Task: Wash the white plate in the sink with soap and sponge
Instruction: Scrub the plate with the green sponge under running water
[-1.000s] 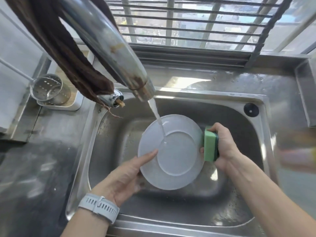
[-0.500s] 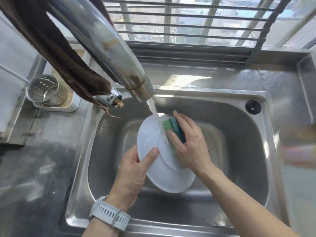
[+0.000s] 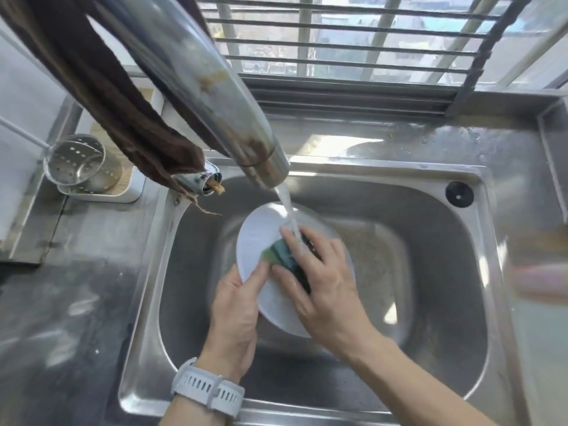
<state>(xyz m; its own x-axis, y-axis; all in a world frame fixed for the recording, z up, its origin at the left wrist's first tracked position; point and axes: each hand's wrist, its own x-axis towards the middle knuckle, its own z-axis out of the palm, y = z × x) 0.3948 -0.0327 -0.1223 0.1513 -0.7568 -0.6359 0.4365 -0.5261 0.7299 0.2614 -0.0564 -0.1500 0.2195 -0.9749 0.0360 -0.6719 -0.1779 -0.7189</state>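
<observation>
A white plate (image 3: 255,238) is held tilted over the steel sink (image 3: 430,272). My left hand (image 3: 236,315) grips its left rim, thumb on the face. My right hand (image 3: 322,281) holds a green sponge (image 3: 281,256) and presses it on the middle of the plate. Water (image 3: 287,207) runs from the faucet (image 3: 239,130) onto the plate's upper part and over my right fingers. The plate's lower right part is hidden under my right hand.
A brown cloth (image 3: 101,96) hangs over the faucet at the upper left. A perforated metal cup (image 3: 78,162) stands on a white tray left of the sink. A black plug (image 3: 459,194) sits at the sink's back right corner. A barred window (image 3: 353,41) lies behind.
My right hand brought the sponge from the plate's right edge onto its face and slid it down toward the middle. The plate tilted more on edge in my left hand.
</observation>
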